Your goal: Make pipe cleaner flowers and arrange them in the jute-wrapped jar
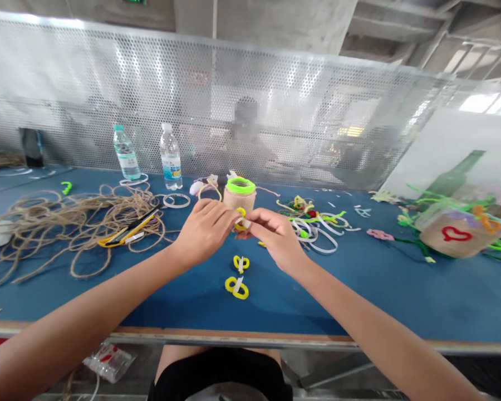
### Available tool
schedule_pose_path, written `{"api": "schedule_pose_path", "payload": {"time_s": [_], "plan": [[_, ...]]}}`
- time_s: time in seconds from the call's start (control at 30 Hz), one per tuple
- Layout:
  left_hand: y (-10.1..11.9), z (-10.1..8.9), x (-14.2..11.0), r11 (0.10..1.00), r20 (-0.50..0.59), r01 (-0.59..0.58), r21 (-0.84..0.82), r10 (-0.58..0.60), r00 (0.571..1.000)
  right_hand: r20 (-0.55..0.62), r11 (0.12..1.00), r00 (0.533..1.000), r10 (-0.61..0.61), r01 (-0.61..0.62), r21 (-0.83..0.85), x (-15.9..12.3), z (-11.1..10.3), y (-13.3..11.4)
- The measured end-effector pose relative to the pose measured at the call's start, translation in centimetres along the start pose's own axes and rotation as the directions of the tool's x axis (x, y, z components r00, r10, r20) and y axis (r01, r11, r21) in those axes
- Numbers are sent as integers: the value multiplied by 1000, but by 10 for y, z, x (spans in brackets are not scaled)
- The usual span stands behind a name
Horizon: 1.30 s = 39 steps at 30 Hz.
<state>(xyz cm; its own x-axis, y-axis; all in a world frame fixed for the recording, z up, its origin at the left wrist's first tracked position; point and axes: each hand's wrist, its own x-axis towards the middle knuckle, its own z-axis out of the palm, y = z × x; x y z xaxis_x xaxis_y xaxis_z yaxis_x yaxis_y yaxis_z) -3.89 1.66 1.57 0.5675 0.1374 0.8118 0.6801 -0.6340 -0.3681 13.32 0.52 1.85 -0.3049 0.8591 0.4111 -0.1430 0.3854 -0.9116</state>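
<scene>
Left hand and right hand keep narrow grips on a yellow pipe-cleaner loop with a white strip, just beside a twine-wrapped jar with a lime-green rim.

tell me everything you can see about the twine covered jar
The jar stands upright on the blue table, just beyond the left hand and right hand. Its side is covered in tan material that looks like wound twine, and a band of bright green pipe cleaner circles its rim. The hands hide its lower part, so whether they touch it cannot be told.
</scene>
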Motion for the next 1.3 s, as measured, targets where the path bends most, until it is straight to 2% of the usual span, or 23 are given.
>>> {"api": "schedule_pose_path", "payload": {"time_s": [0.3, 0.43, 0.57, 0.67, 0.8, 1.03, 1.13, 1.3], "plan": [[2, 1, -1, 996, 32, 78, -34, -77, 996, -3, 1000, 1000, 14, -14, 0, 2, -1, -2], [-3, -1, -2, 997, 49, 65, -31, -63, 997, -6, 998, 998, 59, -59, -14, 4, -4, 1], [-7, -2, -4, 999, 21, 43, -22, -42, 999, -5, 991, 991, 132, -132, 7, 5, -6, 4], [-7, -3, -2, 1000, 56, 25, 2, -25, 998, -14, 987, 987, 162, -163, -15, 5, -6, 5], [-5, -5, 1, 999, 121, -5, 42, 0, 993, -14, 990, 990, 140, -141, -22, 5, -6, 6], [-5, 3, -4, 998, 127, -49, 32, 45, 991, -24, 995, 996, 90, -91, -47, 5, -4, 8], [-3, 6, -4, 998, 112, -41, 52, 36, 993, -16, 995, 997, 74, -75, -63, 4, -4, 8], [-1, 9, -4, 999, 111, 34, -22, -31, 993, -22, 996, 998, 62, -63, -67, 4, -5, 9]]}}
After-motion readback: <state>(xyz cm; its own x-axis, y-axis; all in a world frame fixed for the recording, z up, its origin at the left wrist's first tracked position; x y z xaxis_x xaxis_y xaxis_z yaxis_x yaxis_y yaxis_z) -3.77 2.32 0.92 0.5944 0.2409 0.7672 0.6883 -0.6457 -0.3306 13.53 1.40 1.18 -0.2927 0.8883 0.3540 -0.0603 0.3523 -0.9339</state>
